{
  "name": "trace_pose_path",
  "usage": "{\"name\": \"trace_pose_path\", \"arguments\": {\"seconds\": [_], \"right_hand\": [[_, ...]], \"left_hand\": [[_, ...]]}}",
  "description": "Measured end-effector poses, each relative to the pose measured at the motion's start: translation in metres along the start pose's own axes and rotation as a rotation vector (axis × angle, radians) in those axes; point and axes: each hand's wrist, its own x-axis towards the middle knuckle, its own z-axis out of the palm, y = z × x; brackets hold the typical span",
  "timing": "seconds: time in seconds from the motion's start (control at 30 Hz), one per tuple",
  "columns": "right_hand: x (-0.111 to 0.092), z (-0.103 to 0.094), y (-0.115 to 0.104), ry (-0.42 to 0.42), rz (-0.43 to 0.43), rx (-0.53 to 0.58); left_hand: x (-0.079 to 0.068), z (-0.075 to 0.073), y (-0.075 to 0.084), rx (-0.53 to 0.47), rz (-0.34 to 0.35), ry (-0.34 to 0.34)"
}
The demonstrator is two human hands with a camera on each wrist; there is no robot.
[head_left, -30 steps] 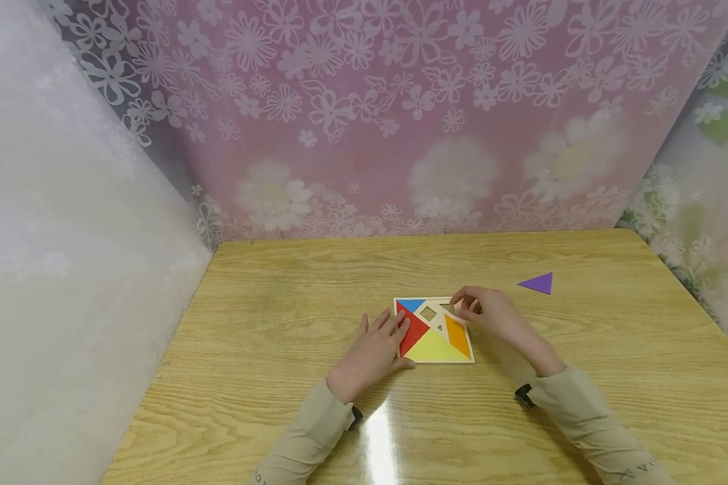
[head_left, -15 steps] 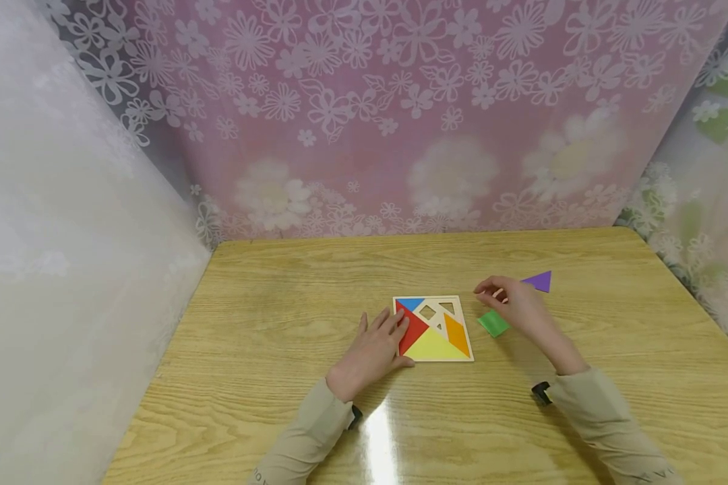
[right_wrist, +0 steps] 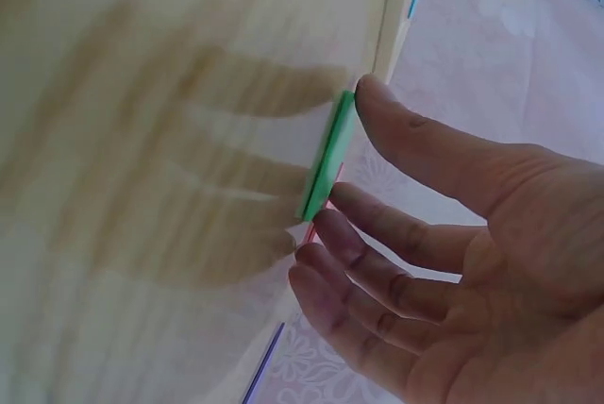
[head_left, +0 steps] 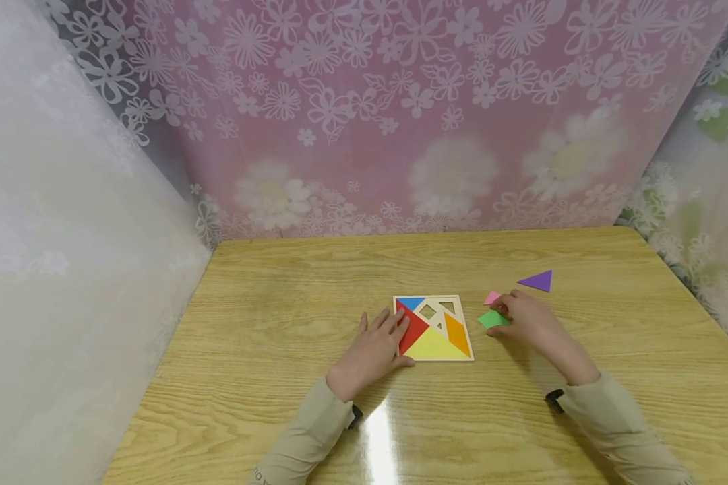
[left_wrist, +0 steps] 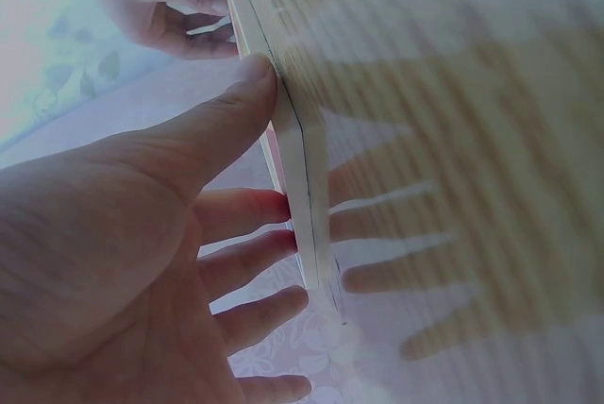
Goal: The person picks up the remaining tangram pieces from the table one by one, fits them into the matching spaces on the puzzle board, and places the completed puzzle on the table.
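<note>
On the table lies a square wooden tangram board (head_left: 437, 359), with red (head_left: 412, 330), yellow (head_left: 435, 348), orange (head_left: 457, 335) and blue (head_left: 410, 304) pieces in it and several cut-outs showing. My left hand (head_left: 369, 353) rests on its left side, fingers straight over the red piece, thumb at the near edge. Right of the board, my right hand (head_left: 534, 327) pinches a green tangram piece (head_left: 492, 319) between thumb and fingertips; the right wrist view shows the green piece (right_wrist: 327, 159) low at the table surface. Just behind it is a pink piece (head_left: 492, 297), partly hidden by the fingers.
A purple triangle (head_left: 537, 281) lies on the wooden table (head_left: 267, 303) behind my right hand. Flowered pink cloth (head_left: 352, 155) hangs along the back edge, and pale cloth (head_left: 79, 236) stands at the left.
My right hand has gone from the board's upper right corner to the right, then down onto the green piece. The pink and green pieces have come into sight. My left hand stays put.
</note>
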Motion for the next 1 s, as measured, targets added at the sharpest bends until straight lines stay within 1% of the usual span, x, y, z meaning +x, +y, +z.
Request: {"name": "trace_pose_path", "arguments": {"seconds": [0.1, 0.2, 0.47, 0.7, 0.83, 1.0], "right_hand": [[0.0, 0.001, -0.001, -0.002, 0.013, -0.016], [-0.001, 0.001, -0.001, 0.003, 0.021, 0.003], [0.001, 0.001, -0.001, 0.015, 0.001, 0.129], [0.006, 0.001, 0.002, 0.052, -0.037, 0.187], [0.008, -0.002, 0.0, 0.061, -0.018, 0.225], [0.01, -0.002, -0.005, 0.112, -0.009, 0.245]], "left_hand": [[0.0, -0.001, 0.0, 0.004, -0.001, -0.002], [0.0, -0.002, 0.001, 0.005, -0.002, -0.006], [0.001, -0.002, 0.002, -0.005, -0.005, -0.01], [0.001, -0.003, 0.002, -0.017, -0.006, -0.011], [0.0, -0.003, 0.001, -0.014, -0.007, -0.011], [0.0, -0.002, 0.001, -0.011, -0.009, -0.007]]}}
